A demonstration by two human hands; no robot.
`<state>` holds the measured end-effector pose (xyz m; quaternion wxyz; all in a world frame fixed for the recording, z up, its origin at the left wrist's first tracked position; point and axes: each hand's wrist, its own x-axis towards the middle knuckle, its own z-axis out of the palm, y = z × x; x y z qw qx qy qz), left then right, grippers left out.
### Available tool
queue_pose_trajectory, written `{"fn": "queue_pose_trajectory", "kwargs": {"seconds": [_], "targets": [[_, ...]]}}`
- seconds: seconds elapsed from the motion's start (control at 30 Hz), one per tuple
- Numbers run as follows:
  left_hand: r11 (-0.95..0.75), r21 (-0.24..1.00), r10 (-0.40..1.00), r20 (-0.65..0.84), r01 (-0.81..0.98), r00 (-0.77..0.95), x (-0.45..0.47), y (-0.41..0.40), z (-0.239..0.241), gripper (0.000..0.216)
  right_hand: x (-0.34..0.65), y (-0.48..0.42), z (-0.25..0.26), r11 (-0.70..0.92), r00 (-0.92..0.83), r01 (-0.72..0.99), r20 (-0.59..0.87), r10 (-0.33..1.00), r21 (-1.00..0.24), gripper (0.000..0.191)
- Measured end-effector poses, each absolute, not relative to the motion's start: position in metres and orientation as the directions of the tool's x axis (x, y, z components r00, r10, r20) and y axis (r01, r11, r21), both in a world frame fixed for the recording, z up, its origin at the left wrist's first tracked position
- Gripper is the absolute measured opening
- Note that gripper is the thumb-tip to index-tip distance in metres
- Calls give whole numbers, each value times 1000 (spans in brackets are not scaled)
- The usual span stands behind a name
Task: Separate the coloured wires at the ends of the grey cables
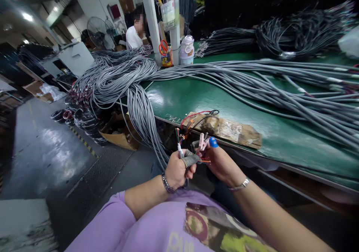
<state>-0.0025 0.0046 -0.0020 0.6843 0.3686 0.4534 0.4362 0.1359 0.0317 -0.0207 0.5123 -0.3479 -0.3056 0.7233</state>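
My left hand (178, 169) is closed around a grey cable (180, 151), its thumb wrapped in a worn grey cover. Thin coloured wires (177, 134) fan out above the cable's white end. Orange wire ends (206, 161) stick out past that thumb toward the other hand. Beside it, my right hand (223, 164) pinches a pale pink clip (201, 142); a blue cover sits on one of its digits. The fingers behind the clip are partly hidden. Just beyond both hands, a tape-wrapped wooden board (224, 128) lies at the bench edge, with red and black leads (198, 117) on it.
Long grey cables (238, 74) run across the green bench (174, 98), and a thick bundle (143, 113) hangs over its left edge. A post with orange-handled scissors (163, 48) and a lilac bottle (187, 49) stands behind. A cardboard box (120, 132) sits below; a person (134, 35) is farther back.
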Motion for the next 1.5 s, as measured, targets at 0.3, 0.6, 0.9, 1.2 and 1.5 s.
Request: {"fn": "queue_pose_trajectory", "kwargs": {"seconds": [0.3, 0.6, 0.9, 1.2, 1.5], "targets": [[310, 944, 937, -284, -112, 203, -8, 2, -10, 44, 149, 19, -14, -280, -295, -259, -201, 934, -924, 33], [305, 933, 942, -267, -190, 202, -10, 1, -14, 44, 143, 15, -20, -379, -275, -359, -291, 916, -853, 32], [350, 902, 932, -309, -253, 188, -10, 1, -10, 42, 142, 13, -24, -311, -239, -318, -242, 940, -896, 26], [430, 888, 851, -339, -160, 402, -18, 4, -12, 44, 143, 18, -25, -534, -462, -437, -329, 824, -724, 28], [397, 902, 898, -344, -169, 273, -13, -1, -10, 42, 148, 22, -31, -506, -374, -538, -347, 860, -674, 25]]}}
